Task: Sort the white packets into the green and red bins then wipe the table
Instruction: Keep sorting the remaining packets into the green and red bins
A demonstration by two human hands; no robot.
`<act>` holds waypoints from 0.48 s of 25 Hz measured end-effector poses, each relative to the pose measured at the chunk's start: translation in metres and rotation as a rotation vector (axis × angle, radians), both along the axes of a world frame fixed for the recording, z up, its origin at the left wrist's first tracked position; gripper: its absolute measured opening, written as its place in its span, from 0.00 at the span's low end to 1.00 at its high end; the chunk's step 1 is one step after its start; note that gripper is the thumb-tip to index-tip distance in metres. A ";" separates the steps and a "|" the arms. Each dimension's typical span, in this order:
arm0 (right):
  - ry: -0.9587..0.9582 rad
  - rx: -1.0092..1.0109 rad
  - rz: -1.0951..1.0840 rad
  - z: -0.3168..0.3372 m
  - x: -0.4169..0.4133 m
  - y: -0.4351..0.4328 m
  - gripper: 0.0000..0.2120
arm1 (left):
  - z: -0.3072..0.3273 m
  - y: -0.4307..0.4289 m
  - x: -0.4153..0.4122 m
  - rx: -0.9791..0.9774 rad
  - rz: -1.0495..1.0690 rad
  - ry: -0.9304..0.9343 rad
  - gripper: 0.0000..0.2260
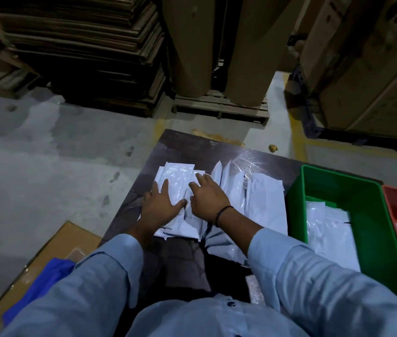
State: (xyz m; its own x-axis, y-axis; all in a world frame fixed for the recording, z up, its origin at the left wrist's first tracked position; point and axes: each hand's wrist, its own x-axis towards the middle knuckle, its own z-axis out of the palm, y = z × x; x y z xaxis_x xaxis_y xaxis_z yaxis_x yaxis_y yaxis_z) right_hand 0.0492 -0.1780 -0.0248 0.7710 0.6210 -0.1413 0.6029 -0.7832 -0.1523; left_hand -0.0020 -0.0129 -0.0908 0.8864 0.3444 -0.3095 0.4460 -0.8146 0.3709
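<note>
1. White packets [180, 181] crowd the dark table [180, 144]. The nearer stack lies under both hands, and a second batch [265, 205] is fanned out just beside the green bin [297, 190].
2. From my remote seat I see the left hand [161, 205] lying flat on the stack's left side, fingers spread and clasping nothing. I judge it is pinning the slick plastic so the pile cannot slide.
3. Beside it, the right hand [207, 200] rests on the top packets with fingers splayed and lightly arched, likewise gripping nothing. Its thumb comes close to the left one, which I read as squaring the stack or parting one packet from it.
4. At the table's right edge, the green bin already holds several packets. The red bin [392, 198] stands against its far side, mostly cut off by the frame, with some white showing inside. Both look placed within easy reach of the right arm.
5. Off the table at lower left, a blue cloth [39, 283] lies on a cardboard box [53, 242], probably kept aside for the wipe. Sorting looks partway done, and wiping has not begun.
</note>
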 end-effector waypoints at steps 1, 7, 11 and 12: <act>0.020 -0.046 -0.031 -0.003 0.000 0.001 0.28 | 0.001 -0.002 -0.002 0.010 -0.006 -0.003 0.45; 0.028 -0.227 -0.201 -0.019 -0.007 -0.016 0.32 | -0.006 -0.005 -0.005 -0.004 0.000 -0.031 0.38; 0.037 -0.219 -0.251 -0.026 -0.008 -0.030 0.35 | -0.008 -0.008 -0.004 -0.006 0.009 -0.074 0.34; 0.045 -0.216 -0.272 -0.027 -0.008 -0.032 0.34 | -0.007 -0.010 -0.005 0.006 0.012 -0.081 0.34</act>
State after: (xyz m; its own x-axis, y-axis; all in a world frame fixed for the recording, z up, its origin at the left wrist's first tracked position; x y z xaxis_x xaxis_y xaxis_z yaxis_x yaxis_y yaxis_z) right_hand 0.0410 -0.2097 -0.0521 0.8941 0.3455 -0.2850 0.3641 -0.9313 0.0131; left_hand -0.0066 -0.0227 -0.0976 0.9042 0.3567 -0.2347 0.4244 -0.8116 0.4015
